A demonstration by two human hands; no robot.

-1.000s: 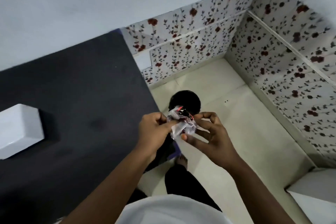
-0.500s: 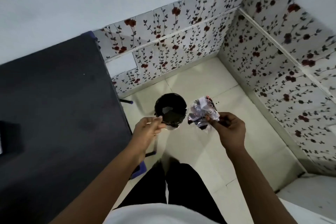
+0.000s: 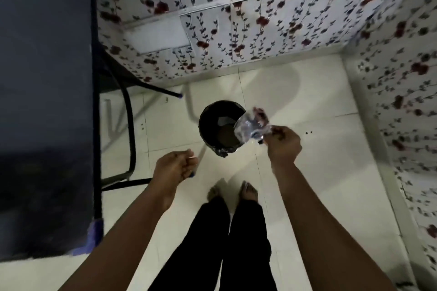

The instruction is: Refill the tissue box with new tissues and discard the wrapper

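Observation:
A crumpled clear plastic wrapper (image 3: 251, 126) with red print is pinched in my right hand (image 3: 282, 143). It hangs over the right rim of a small round black bin (image 3: 214, 123) that stands on the floor and is lined with a dark bag. My left hand (image 3: 173, 169) is lower and to the left of the bin, fingers loosely curled, holding nothing. The tissue box is out of view.
A dark table (image 3: 45, 101) with black metal legs (image 3: 131, 130) fills the left side. Floral-patterned walls (image 3: 236, 26) close the corner behind and to the right of the bin. My bare feet (image 3: 233, 192) stand on pale floor tiles (image 3: 319, 184) just short of the bin.
My left hand let go of the wrapper and dropped away to the left. My right hand carried the wrapper over the bin's rim. The view tilted down toward the floor, and the tissue box left the view.

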